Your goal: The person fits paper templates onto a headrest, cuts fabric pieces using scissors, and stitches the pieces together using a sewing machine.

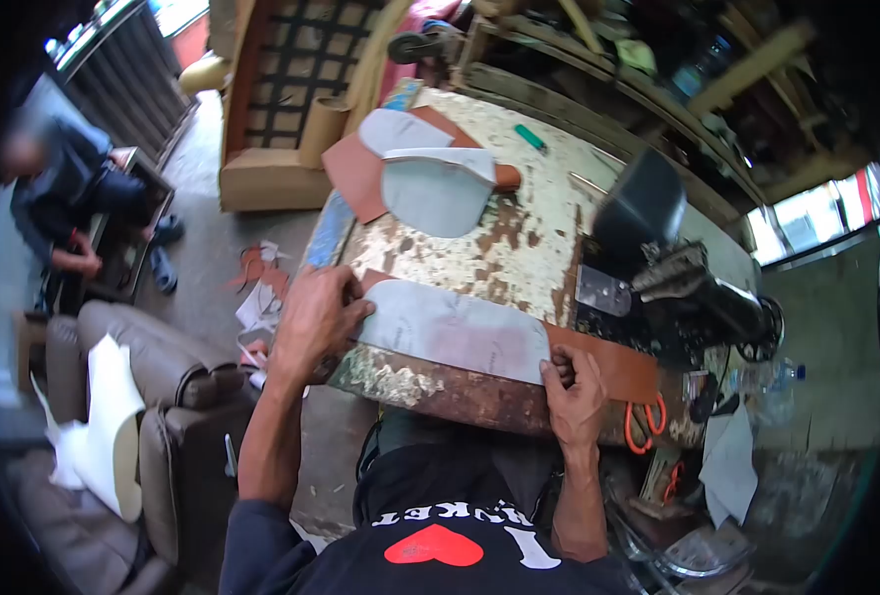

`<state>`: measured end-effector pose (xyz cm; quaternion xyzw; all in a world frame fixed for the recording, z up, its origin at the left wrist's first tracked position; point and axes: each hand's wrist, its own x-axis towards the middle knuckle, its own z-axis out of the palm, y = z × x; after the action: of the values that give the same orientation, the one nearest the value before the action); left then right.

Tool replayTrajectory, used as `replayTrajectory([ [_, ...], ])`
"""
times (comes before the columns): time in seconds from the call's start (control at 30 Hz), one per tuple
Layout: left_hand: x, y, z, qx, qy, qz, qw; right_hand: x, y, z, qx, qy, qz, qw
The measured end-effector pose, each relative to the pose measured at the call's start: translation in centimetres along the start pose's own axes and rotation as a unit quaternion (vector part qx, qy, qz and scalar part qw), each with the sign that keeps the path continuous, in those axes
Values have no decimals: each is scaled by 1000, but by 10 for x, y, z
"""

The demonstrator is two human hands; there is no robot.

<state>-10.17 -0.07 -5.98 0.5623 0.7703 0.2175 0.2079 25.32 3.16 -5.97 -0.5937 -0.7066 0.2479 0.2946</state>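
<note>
A long pale grey-white cut panel (450, 322) with rounded corners and faint printing lies along the table's near edge. Under it is a strip of brown leather-like material (613, 362), showing at the right end and a little at the left. My left hand (321, 312) has curled fingers closed on the panel's left end. At the right end, my right hand (574, 392) pinches the panel's edge between thumb and fingers. Further back on the table sit more cut pieces: a pale curved panel (438, 198) and a reddish-brown piece (351, 174).
To the right stands a black sewing machine (703, 288). Orange-handled scissors (645, 426) hang at the table's near edge. A small green object (531, 137) lies at the back. Another person (73, 188) sits at far left, beyond a brown padded seat (202, 476). Scraps (261, 297) litter the floor.
</note>
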Motion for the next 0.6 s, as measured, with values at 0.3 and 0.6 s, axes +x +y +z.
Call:
replayTrajectory([
  [0.3,-40,103,30,-115,144,144,972,-38,43,-97,-186,128,64,972],
  [0.6,-41,127,145,-85,-61,323,941,-46,102,-143,-259,-28,112,959],
])
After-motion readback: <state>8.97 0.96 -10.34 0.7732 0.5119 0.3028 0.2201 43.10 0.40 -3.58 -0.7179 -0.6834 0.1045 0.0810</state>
